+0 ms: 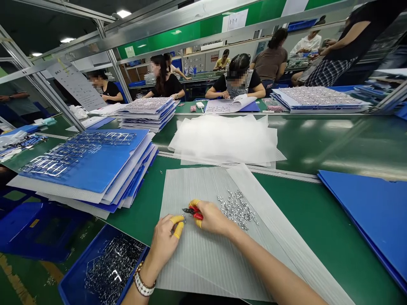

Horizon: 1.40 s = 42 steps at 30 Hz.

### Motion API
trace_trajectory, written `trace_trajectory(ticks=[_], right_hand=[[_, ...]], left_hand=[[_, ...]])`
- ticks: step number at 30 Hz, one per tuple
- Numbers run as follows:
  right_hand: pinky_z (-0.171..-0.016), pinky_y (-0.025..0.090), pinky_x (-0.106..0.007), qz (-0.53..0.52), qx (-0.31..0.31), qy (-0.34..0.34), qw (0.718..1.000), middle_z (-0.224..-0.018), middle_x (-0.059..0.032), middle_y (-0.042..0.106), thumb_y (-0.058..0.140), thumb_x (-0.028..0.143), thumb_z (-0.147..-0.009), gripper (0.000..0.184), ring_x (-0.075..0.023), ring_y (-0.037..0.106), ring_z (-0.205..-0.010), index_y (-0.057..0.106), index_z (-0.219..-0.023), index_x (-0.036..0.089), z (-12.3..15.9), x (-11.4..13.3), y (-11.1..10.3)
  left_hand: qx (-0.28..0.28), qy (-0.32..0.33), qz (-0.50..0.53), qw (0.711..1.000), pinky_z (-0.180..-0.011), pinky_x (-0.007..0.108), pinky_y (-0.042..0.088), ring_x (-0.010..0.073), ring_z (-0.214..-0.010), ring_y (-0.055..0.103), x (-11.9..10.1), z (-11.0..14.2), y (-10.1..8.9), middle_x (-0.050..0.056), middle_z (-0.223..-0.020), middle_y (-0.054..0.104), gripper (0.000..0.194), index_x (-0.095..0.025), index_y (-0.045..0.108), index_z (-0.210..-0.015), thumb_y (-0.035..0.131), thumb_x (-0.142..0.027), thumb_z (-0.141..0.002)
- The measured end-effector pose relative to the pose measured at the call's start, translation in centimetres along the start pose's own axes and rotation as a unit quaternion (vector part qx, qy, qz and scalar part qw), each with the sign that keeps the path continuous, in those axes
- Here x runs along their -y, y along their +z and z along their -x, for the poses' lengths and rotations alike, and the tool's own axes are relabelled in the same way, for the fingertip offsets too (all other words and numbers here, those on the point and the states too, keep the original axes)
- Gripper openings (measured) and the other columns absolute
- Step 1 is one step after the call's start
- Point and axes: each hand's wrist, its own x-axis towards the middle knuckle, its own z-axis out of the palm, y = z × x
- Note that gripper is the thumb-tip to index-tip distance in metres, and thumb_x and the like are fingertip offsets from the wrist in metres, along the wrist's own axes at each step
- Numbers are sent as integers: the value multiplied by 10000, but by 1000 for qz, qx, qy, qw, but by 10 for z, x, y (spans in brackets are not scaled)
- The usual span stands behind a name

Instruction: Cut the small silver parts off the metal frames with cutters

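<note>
In the head view my right hand (211,215) is closed around red-handled cutting pliers (195,212), their dark jaws pointing left. My left hand (167,233), with yellow finger covers on thumb and forefinger, pinches a small shiny metal piece (184,217) just below the jaws; I cannot tell whether they touch. Both hands are over a pale foam sheet (190,258). To the right of my right hand lies a loose pile of small silvery metal parts (238,209) on that sheet.
At left stands a stack of blue boards (92,167) topped with metal frames (54,164). Below it sits a blue bin (74,277) of metal scraps. White foam sheets (225,137) lie ahead, a blue board (369,212) at right. Several co-workers (240,78) sit beyond.
</note>
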Motion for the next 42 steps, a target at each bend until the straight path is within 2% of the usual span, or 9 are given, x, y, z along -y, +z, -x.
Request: trace_trajectory(ticks=[2, 5, 7, 10, 18, 27, 33, 38, 42], right_hand=[[-610, 399, -229, -91, -56, 16, 994, -822, -1, 639, 511, 98, -711, 320, -141, 576, -679, 514, -1014, 201, 3, -1, 2], [-639, 441, -243, -195, -138, 24, 971, -847, -6, 641, 521, 148, -722, 343, -142, 584, -692, 490, -1059, 201, 9, -1, 7], [-629, 456, -253, -223, -172, 38, 959, -828, -6, 636, 532, 196, -734, 311, -148, 585, -683, 497, -1044, 202, 14, -1, 10], [-660, 480, -277, -244, -213, 69, 944, -851, -22, 637, 535, 244, -752, 288, -162, 601, -721, 501, -1035, 200, 20, -3, 13], [-722, 488, -315, -254, -233, 119, 931, -882, -31, 645, 528, 254, -758, 304, -177, 614, -771, 502, -1056, 201, 29, -16, 12], [-664, 454, -301, -209, -257, 143, 933, -806, -8, 639, 522, 267, -773, 198, -175, 594, -704, 508, -962, 207, 25, -11, 6], [-645, 437, -283, -138, -264, 123, 947, -836, -37, 631, 493, 203, -787, 132, -180, 579, -737, 524, -915, 202, 24, -12, 8], [-664, 419, -293, -67, -314, 57, 945, -839, -49, 605, 488, 118, -762, 170, -193, 555, -765, 513, -907, 203, 22, -17, 14], [-678, 384, -325, 41, -340, -41, 938, -799, -56, 581, 461, 15, -701, 275, -212, 506, -746, 514, -902, 196, 24, -19, 15]], left_hand=[[-18, -46, 110, 993, -641, 291, 471, 181, -711, 599, -7, -8, 14, 70, -841, 684, 238, -215, 696, -973, 572, -338, -811], [-68, -119, 274, 952, -624, 277, 481, 167, -673, 597, -16, -20, 41, 79, -814, 691, 269, -163, 698, -908, 639, -376, -755], [-87, -137, 319, 934, -584, 265, 475, 149, -610, 577, -21, -25, 56, 64, -731, 673, 290, -143, 691, -867, 638, -404, -750], [-96, -140, 324, 931, -545, 245, 456, 135, -578, 558, -26, -30, 67, 48, -684, 650, 296, -140, 680, -836, 639, -419, -745], [-86, -142, 297, 940, -590, 245, 465, 143, -633, 573, -30, -31, 66, 37, -707, 651, 226, -157, 676, -790, 686, -366, -703], [-67, -99, 219, 968, -772, 330, 486, 205, -816, 623, -37, -26, 61, 72, -848, 702, 195, -178, 693, -829, 645, -348, -746], [-64, -135, 293, 944, -828, 353, 476, 227, -912, 627, -34, -27, 61, 114, -1000, 700, 241, -163, 693, -855, 645, -377, -756], [-69, -153, 350, 922, -886, 372, 450, 245, -995, 607, -41, -24, 61, 123, -1064, 680, 231, -160, 680, -844, 665, -369, -744], [-81, -170, 395, 899, -862, 350, 455, 219, -913, 623, -46, -21, 58, 96, -950, 700, 223, -158, 681, -835, 688, -352, -725]])
